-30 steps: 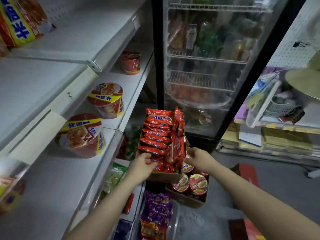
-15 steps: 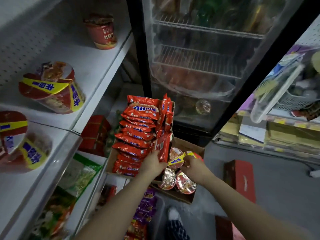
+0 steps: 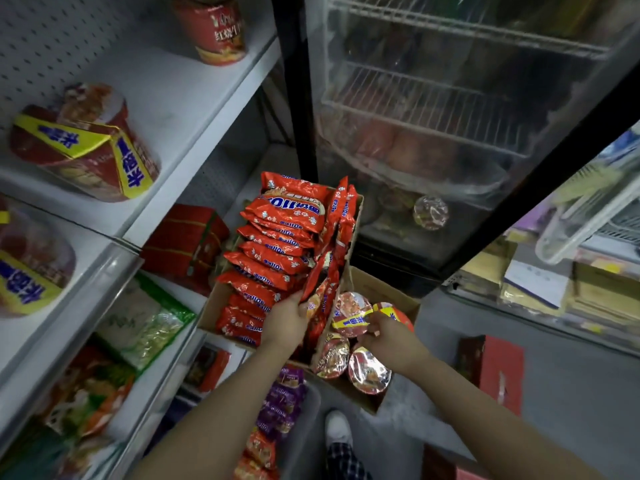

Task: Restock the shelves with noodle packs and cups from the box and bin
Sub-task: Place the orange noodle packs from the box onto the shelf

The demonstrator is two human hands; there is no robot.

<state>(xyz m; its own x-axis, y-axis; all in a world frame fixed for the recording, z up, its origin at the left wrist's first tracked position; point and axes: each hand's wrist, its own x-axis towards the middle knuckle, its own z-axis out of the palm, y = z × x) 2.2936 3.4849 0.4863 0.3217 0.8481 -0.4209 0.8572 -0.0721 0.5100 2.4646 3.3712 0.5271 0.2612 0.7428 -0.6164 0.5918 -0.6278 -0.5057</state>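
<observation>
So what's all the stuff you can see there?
Red foil noodle packs: many, stacked in the cardboard box.
Round foil-lidded noodle cups: several, in the lower cardboard box, right of the packs.
Red noodle bowls with yellow bands: two, lying on the white shelf, left.
Tall red cup: one, upright, shelf's far end.
Glass-door fridge: one, black-framed, behind the box.
Left hand: grip on upright packs.
Right hand: grip on a yellow-banded cup.
</observation>
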